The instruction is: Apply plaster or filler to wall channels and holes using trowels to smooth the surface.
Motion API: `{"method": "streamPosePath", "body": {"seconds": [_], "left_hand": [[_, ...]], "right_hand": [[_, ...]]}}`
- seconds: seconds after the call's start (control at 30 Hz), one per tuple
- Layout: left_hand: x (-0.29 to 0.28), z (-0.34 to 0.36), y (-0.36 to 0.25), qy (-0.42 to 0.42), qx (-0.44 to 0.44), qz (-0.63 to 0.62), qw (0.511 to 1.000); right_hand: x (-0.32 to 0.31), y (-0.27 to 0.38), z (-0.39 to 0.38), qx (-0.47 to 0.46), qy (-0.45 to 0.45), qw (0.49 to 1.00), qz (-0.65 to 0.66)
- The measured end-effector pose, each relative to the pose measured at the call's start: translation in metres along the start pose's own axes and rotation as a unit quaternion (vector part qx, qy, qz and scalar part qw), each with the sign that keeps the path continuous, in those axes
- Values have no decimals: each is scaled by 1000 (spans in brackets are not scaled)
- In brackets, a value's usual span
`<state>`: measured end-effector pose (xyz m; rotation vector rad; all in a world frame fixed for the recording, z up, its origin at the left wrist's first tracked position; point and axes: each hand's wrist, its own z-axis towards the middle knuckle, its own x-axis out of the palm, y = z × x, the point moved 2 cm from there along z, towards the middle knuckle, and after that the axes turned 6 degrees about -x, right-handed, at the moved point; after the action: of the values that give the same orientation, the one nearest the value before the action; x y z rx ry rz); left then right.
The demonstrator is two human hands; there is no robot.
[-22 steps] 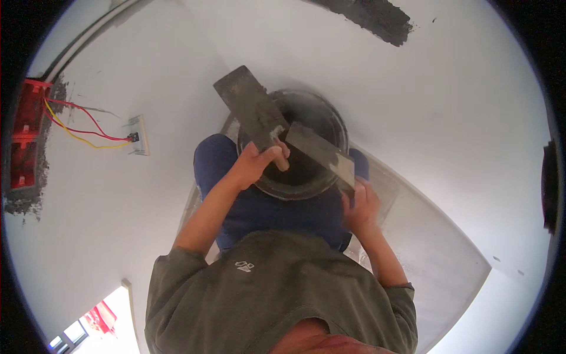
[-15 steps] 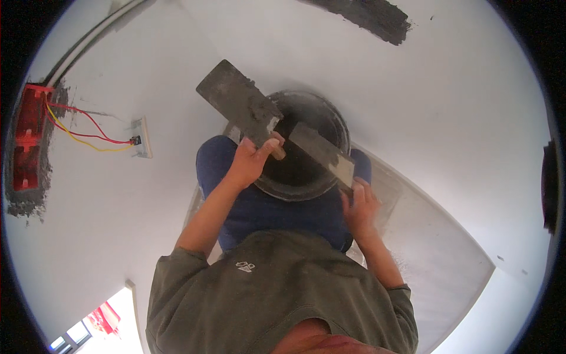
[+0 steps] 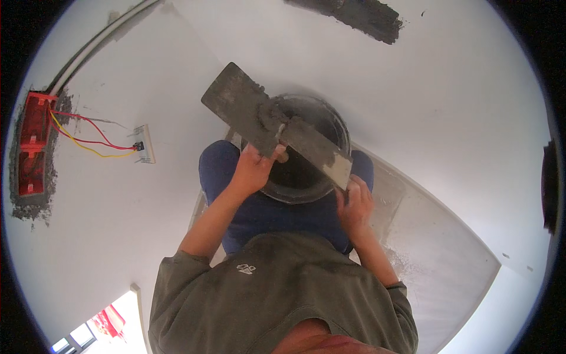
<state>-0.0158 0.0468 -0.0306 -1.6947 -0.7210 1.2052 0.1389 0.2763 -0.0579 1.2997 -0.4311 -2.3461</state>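
My left hand [image 3: 253, 171] is closed on the handle of a wide, mortar-smeared plastering trowel [image 3: 233, 97], whose blade points to the far left. In my right hand [image 3: 356, 206] is a second, narrower trowel [image 3: 315, 144], its blade reaching up and leftward. The two blades meet near the left trowel's handle end, where a lump of wet grey mortar [image 3: 270, 115] sits. Below them, between my knees, stands a round black bucket [image 3: 345, 127]. Its inside is dark and partly hidden by the trowels.
On the left wall, red electrical boxes [image 3: 35, 127] sit in rough grey mortar. Red and yellow wires run from them to a hanging white socket plate [image 3: 147, 143]. A pale conduit [image 3: 88, 50] runs above. A grey mortar patch [image 3: 371, 17] marks the wall ahead.
The right trowel has moved up and left, so its blade now touches the left trowel. Mortar now shows where they meet. The view has shifted slightly.
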Motion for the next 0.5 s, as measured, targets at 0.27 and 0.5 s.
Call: {"method": "streamPosePath", "body": {"seconds": [0.27, 0.5], "left_hand": [[2, -2, 13, 5, 18, 168, 986], [-2, 0, 22, -20, 100, 278, 955]], "right_hand": [[2, -9, 2, -41, -24, 999, -27], [6, -16, -1, -15, -43, 999, -1]]}}
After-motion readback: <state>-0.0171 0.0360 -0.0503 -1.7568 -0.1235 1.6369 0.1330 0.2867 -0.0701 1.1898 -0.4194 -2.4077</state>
